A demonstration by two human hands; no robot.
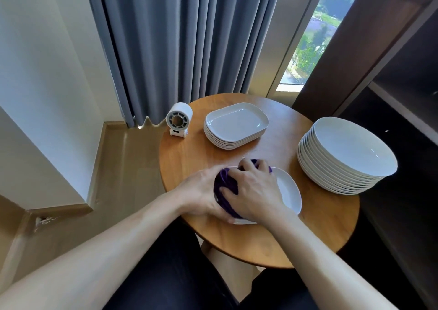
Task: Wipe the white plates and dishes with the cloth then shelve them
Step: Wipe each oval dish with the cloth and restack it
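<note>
White rectangular dish [288,191] is laid flat at the near middle of the round wooden surface [260,241], close to the body, where it can be reached by both hands and pressed against without sliding. Its left half is covered by the bunched purple cloth [226,183], so only the right end and part of the near rim are seen. The cloth is gripped and pressed down by the right hand [257,191], whose fingers are spread and curled over the wad; this is judged to be the wiping step itself. The left end of the white rectangular dish is held by the left hand [200,191], thumb curled at the near rim and the other fingers hidden behind the cloth, apparently to keep the dish steady under the rubbing. Farther back, well apart from it, a stack of matching rectangular dishes [237,123] is kept, and at the right edge of the surface a taller stack of round plates [347,148] is set beside the dark shelf unit [403,101], probably so that shelving needs only a short reach. Whether either stack has been wiped cannot be told. A small white desk fan [179,120] is stood at the far left edge, clear of the work. Behind the surface a grey curtain [177,37] is drawn beside a window [315,30].
</note>
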